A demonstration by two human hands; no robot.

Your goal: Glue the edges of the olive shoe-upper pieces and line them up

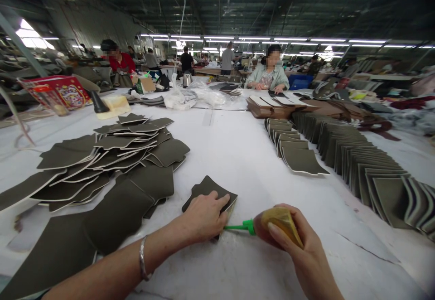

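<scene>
My left hand (204, 216) presses fingers-down on a small stack of dark olive cut pieces (207, 190) on the white table, gripping its near edge. My right hand (292, 241) is wrapped round a yellowish squeeze bottle (282, 220) with a green nozzle (239, 227). The nozzle tip points left and reaches the stack's edge under my left fingers. A silver bracelet (142, 259) circles my left wrist.
A loose heap of the same dark pieces (112, 159) spreads over the left of the white table (234, 155). Overlapping rows of pieces (346, 155) run along the right. A person in a light jacket (268, 75) sits opposite, others work farther back. A red box (57, 92) stands far left.
</scene>
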